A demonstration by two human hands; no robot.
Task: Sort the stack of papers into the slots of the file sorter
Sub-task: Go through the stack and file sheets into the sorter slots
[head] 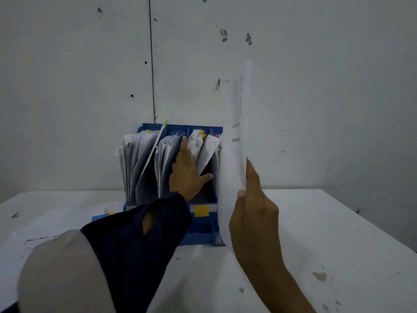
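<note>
Two hands at work at frame centre: the left hand [188,170], fingers straight and spread, presses among the upright papers [144,159] in the blue sorter [203,224], parting them beside a dark open slot. The right hand [252,213], right of centre, pinches one sheet [233,154] held edge-on and upright just right of the sorter. One loose stack [52,227] lies flat on the white table [316,233], lower left, beside the sorter.
</note>
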